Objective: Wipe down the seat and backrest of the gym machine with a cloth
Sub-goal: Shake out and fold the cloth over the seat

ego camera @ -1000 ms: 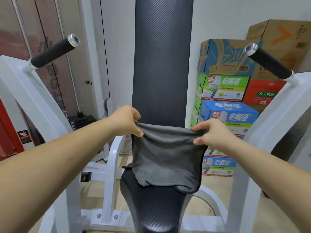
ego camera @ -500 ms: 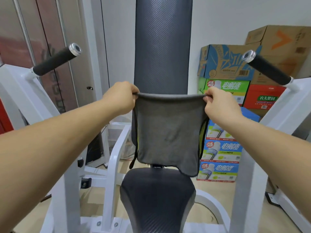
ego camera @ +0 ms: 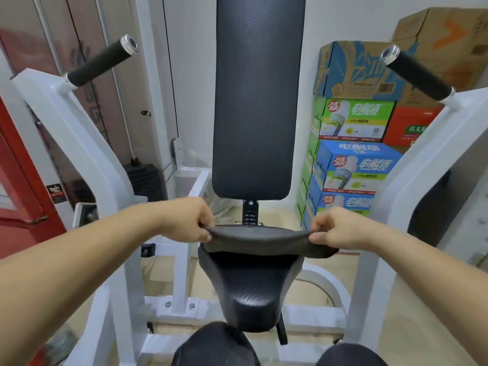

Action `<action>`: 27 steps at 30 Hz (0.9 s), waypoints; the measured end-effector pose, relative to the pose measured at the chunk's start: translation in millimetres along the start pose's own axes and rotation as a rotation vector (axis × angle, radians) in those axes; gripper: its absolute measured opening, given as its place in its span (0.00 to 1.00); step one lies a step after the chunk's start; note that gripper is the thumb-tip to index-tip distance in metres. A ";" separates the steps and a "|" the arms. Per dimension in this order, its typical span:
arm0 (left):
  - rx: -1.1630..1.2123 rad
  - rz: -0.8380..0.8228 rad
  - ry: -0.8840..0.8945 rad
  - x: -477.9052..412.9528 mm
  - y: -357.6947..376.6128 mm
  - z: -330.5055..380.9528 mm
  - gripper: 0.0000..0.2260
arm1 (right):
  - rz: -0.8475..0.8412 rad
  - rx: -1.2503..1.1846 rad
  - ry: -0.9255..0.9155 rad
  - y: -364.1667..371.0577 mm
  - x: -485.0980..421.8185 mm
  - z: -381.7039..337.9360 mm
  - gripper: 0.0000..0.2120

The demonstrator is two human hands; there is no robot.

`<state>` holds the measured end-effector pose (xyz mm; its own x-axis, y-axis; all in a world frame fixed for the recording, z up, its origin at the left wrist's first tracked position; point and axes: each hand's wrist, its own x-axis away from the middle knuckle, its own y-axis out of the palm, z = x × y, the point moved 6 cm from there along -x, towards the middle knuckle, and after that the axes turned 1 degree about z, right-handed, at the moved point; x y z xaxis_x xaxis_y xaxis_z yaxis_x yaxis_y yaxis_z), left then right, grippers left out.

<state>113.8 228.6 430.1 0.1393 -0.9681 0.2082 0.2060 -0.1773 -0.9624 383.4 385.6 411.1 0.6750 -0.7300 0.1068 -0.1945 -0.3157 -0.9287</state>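
Observation:
A grey cloth (ego camera: 260, 240) is stretched flat between my two hands over the rear of the black seat (ego camera: 252, 289). My left hand (ego camera: 188, 220) pinches its left edge and my right hand (ego camera: 335, 229) pinches its right edge. The cloth lies low, at or just above the seat's back part; whether it touches I cannot tell. The tall black backrest (ego camera: 257, 101) stands upright behind the seat, uncovered. A black post (ego camera: 249, 212) joins the backrest to the seat.
White machine arms rise on both sides, each with a black handle: left handle (ego camera: 101, 63), right handle (ego camera: 418, 72). Stacked cardboard boxes (ego camera: 353, 143) stand at the right wall. A weight stack (ego camera: 144, 178) sits behind left. My dark-clad knees (ego camera: 214, 347) are at the bottom.
Both hands have brought the cloth down from in front of the backrest to the rear of the seat. It now lies nearly flat instead of hanging.

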 end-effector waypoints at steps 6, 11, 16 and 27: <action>0.201 -0.231 -0.070 21.0 35.8 7.3 0.09 | -0.369 -0.153 0.114 43.7 22.3 -8.7 0.20; 0.559 -0.253 -0.157 11.1 38.1 -5.6 0.13 | -0.423 -0.430 0.221 47.8 16.0 -1.7 0.05; 0.755 -0.052 -0.251 -34.0 45.6 -41.7 0.08 | -0.074 -0.529 0.259 45.2 -26.2 28.8 0.09; 0.713 0.117 -0.548 -65.7 111.8 -68.4 0.23 | 0.281 -0.732 0.585 117.8 -61.8 76.1 0.33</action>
<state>61.4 260.3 296.8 0.6008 -0.7207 0.3458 0.6873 0.2449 -0.6839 373.0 439.7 268.0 0.1152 -0.9593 0.2579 -0.8212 -0.2381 -0.5186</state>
